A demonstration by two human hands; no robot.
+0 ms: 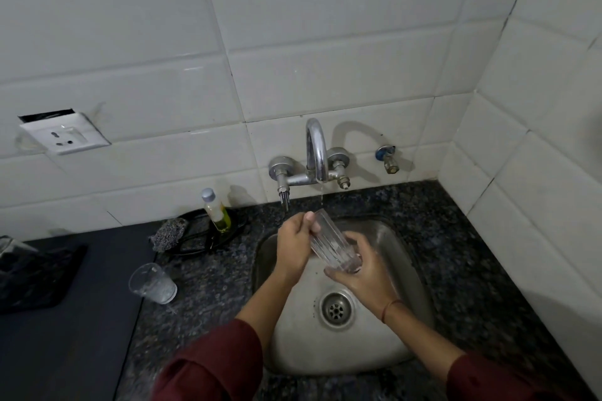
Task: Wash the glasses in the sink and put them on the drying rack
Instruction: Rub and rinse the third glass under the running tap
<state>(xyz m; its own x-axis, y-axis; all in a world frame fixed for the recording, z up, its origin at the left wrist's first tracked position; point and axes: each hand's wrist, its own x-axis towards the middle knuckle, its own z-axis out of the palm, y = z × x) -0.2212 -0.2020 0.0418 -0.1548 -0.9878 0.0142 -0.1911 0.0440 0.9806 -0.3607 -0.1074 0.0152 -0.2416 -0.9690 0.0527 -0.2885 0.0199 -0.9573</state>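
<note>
- Sitting at far left edge: dark drying rack (35, 273) on a dark mat, rim of something clear (9, 242) poking out of it, too cropped to name.
- Mounted on white tile wall above: wall socket (66, 137), cover plate tilted off the tile.
- Standing upright on speckled granite counter (208, 303), just right of the mat: short clear tumbler (152, 283), well apart from both hands.
- Lying behind it on a black dish (228, 231): grey scrubber (169, 233); small bottle of yellow liquid (216, 210) upright, silver cap.
- Over steel sink (407, 270): left hand (294, 244) curled around upper end of tall ribbed glass (332, 242), thumb pressed on outer wall near rim.
- Right hand (365, 273) wrapped around base of same glass, fingers closed beneath it; thread band on wrist.
- Glass tilted, mouth up and left, below chrome tap spout (317, 150); thin stream falling just beside rim.
- Drain strainer (336, 309) directly below hands.
- Small angle valve (387, 158) on wall, right of tap.
- Maroon sleeves (215, 365) on both forearms.
</note>
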